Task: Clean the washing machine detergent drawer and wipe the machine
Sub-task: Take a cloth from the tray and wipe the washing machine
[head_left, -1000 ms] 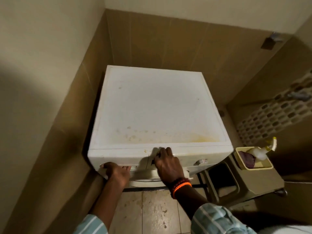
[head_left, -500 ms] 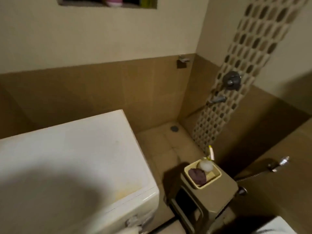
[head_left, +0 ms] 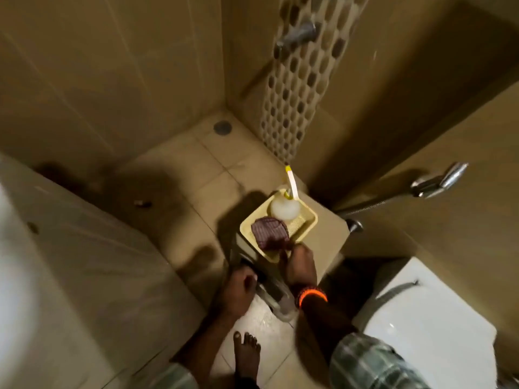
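The white washing machine point(head_left: 84, 262) fills the left side, seen from above and blurred; its detergent drawer is out of sight. To its right a beige plastic stool point(head_left: 328, 242) carries a yellow basket point(head_left: 309, 220). A purple checked cloth point(head_left: 268, 231) and a white spray bottle point(head_left: 283, 209) with a yellow nozzle lie in the basket. My right hand point(head_left: 300, 265), with an orange bracelet on its wrist, pinches the cloth's near corner at the basket's front rim. My left hand point(head_left: 238, 284) hovers with curled fingers beside the stool's near left corner, with nothing visible in it.
A white toilet point(head_left: 421, 318) stands at the lower right, close to my right arm. A chrome hand shower point(head_left: 441, 179) hangs on the right wall, with a tap point(head_left: 297, 35) above. The tiled floor has a drain point(head_left: 222, 127) in the far corner. My bare foot point(head_left: 247, 352) is below my hands.
My view swung from the machine's front panel to the stool on the right. Both hands left the machine; the right one now grips the cloth in the basket.
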